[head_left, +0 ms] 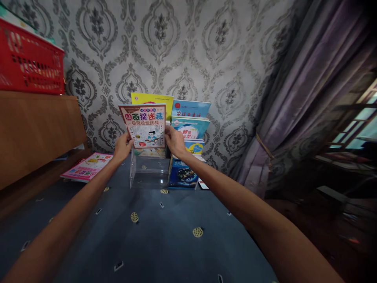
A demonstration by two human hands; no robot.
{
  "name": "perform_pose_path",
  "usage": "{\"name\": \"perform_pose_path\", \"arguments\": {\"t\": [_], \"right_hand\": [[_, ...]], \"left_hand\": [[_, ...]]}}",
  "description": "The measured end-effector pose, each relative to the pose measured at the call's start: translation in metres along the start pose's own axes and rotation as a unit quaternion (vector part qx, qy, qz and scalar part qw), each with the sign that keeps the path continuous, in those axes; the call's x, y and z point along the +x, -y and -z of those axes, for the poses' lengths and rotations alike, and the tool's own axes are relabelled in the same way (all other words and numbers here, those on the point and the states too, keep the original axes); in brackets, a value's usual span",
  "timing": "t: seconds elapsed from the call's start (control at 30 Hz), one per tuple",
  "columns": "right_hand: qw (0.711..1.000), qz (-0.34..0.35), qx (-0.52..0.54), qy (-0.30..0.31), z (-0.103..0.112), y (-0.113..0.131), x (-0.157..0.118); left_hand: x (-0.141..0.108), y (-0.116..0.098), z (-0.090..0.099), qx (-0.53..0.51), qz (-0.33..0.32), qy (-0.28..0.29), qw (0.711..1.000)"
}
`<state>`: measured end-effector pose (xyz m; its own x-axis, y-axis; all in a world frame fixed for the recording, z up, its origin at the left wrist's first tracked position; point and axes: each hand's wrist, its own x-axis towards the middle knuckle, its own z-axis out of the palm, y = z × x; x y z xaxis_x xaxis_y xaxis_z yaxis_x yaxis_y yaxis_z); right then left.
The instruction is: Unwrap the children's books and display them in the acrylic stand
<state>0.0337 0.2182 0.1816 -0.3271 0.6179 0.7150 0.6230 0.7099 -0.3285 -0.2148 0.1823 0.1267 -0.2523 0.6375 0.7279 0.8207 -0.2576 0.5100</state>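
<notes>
Between my two hands is an upright children's book [147,127] with a brown-red border and large coloured characters. My left hand [123,147] pinches its left edge, and my right hand [176,140] grips its right edge. The book is over the left column of a clear tiered rack [150,173], in front of a yellow book [151,98]. Another cover shows just below it. In the right column stand a light-blue book [191,108], a teal book [203,125], a yellow-and-blue book [198,147] and a dark-blue book [182,173].
A pink stack of books [86,167] lies left of the rack on the dark patterned tablecloth [165,239]. At far left, a red basket [32,59] sits on a wooden cabinet [41,129]. A purple curtain [294,98] hangs at right before the patterned wall [229,51].
</notes>
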Motion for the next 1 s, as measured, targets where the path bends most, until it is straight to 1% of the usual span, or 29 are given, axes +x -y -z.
{"name": "perform_pose_path", "arguments": {"t": [0.2, 0.37, 0.5, 0.67, 0.8, 1.0], "right_hand": [[1.000, -0.009, 0.013, 0.006, -0.001, -0.003, 0.003], [0.999, -0.036, -0.018, 0.016, -0.006, -0.011, -0.001], [0.999, -0.036, -0.028, 0.020, -0.005, -0.011, -0.002], [0.999, -0.043, -0.019, 0.013, 0.000, -0.005, 0.000], [0.999, -0.047, -0.014, 0.016, -0.001, -0.006, -0.001], [0.996, -0.071, -0.042, 0.040, -0.001, -0.005, -0.007]], "left_hand": [[0.001, 0.000, 0.000, 0.026, 0.000, -0.002, 1.000], [0.002, 0.004, -0.005, 0.051, -0.019, 0.000, 0.999], [0.000, 0.002, -0.007, 0.065, -0.019, 0.001, 0.998], [-0.005, -0.006, -0.006, 0.096, 0.000, 0.030, 0.995], [-0.005, -0.010, -0.003, 0.136, -0.003, 0.048, 0.989], [-0.003, -0.016, 0.000, 0.162, 0.001, 0.071, 0.984]]}}
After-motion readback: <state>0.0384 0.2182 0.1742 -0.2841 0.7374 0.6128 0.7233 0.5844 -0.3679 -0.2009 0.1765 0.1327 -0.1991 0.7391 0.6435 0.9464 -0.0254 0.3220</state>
